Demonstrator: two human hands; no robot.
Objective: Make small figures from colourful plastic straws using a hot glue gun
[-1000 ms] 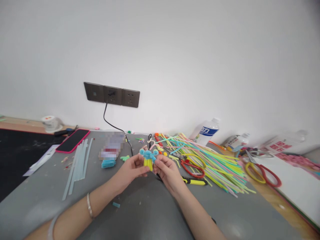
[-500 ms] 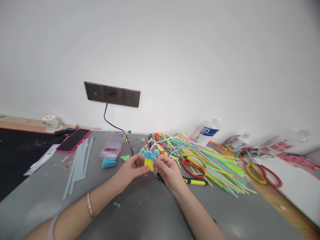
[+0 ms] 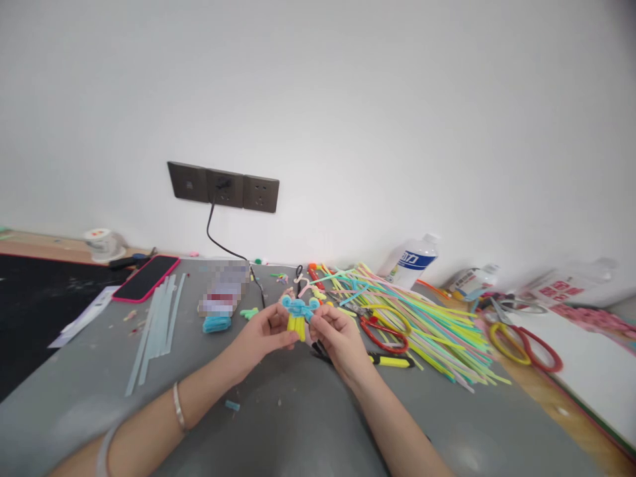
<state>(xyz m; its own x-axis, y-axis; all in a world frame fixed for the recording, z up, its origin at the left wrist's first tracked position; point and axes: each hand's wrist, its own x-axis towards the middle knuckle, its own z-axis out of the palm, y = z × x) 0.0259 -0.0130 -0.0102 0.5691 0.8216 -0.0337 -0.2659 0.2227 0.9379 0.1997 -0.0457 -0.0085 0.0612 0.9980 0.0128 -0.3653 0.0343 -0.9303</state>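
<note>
My left hand (image 3: 261, 338) and my right hand (image 3: 338, 339) meet over the middle of the grey table (image 3: 278, 424). Both pinch a small craft figure (image 3: 298, 315) with blue curled loops on top and yellow strands hanging below. The left fingers grip its yellow lower part. My right fingertips pinch the blue top at its right side. A bracelet (image 3: 177, 407) circles my left wrist.
A heap of coloured pipe cleaners (image 3: 427, 318) lies right of my hands, with red-handled scissors (image 3: 385, 329) and a yellow-handled tool (image 3: 392, 360). Clear glue sticks (image 3: 154, 324), a pink-cased phone (image 3: 146, 277), a blue bundle (image 3: 216, 324), a white bottle (image 3: 412, 260) and more scissors (image 3: 524, 341) lie around.
Both hands with the figure have shifted slightly to the right, and my right fingers have moved up on its blue top. Nothing else has moved.
</note>
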